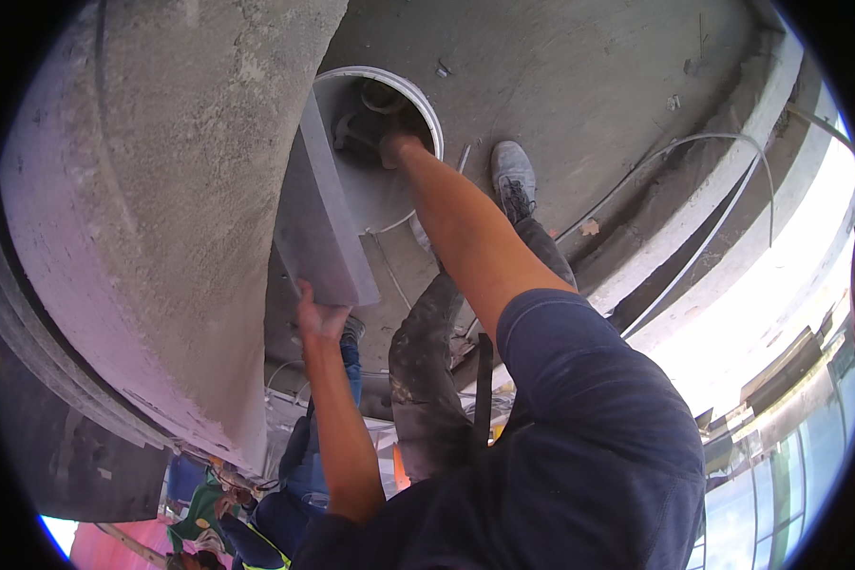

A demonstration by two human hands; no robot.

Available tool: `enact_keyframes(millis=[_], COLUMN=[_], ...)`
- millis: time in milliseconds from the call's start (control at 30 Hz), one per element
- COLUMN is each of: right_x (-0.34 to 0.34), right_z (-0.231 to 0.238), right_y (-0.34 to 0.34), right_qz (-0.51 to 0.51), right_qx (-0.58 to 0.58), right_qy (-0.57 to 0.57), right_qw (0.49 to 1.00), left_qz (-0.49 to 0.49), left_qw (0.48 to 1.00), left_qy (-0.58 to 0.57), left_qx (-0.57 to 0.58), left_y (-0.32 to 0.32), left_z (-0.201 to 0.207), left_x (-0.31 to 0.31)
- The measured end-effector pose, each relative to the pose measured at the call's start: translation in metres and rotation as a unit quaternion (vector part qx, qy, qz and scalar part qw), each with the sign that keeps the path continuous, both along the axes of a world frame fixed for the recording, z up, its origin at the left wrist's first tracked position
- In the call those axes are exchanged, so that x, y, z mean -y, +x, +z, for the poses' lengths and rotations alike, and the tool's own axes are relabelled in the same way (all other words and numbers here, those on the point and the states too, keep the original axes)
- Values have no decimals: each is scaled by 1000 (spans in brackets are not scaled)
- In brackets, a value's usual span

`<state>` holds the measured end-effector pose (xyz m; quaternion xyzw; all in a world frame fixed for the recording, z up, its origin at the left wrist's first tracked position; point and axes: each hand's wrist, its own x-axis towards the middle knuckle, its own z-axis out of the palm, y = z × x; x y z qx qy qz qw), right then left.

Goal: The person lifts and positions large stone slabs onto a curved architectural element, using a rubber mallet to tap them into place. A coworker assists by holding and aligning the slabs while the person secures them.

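Note:
My left hand (pixel 321 319) supports the low end of a long, smooth grey block (pixel 325 223), its fingers curled around the end. The block stands tilted beside the rough concrete wall, its upper part in front of a white bucket (pixel 426 106). My right hand (pixel 399 150) is down inside the bucket, seemingly curled; shadow hides its fingertips and whatever they grip. Next to it in the bucket are a pale tool-like piece (pixel 344 131) and a round ring-shaped item (pixel 382 95), both too dark to name.
A curved concrete wall (pixel 190 171) rises close on the left. A thin cable (pixel 674 142) loops over the concrete ledge (pixel 703 209) at right. My dusty shoe (pixel 514 176) stands on the grey floor (pixel 589 85) by the bucket. Another person in blue jeans (pixel 351 366) is behind my left arm.

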<state>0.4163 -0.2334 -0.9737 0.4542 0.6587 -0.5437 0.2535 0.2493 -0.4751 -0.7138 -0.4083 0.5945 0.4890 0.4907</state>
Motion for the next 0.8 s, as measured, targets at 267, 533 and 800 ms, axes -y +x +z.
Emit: enact_keyframes(millis=[267,533,800], right_x=[39,81,78], right_z=[171,247,283], right_y=[24,51,116], right_qz=[-414,-492,-400], right_qx=[-279,-101,-89], right_qy=[-193,16,180], right_qw=[845,864,894], left_qz=[74,12,68], left_qw=[997,995,993], left_qy=[9,28,81], left_qx=[32,95,44], left_y=[3,44,127], left_z=[-36,-66,-87], left_x=[42,37,12])
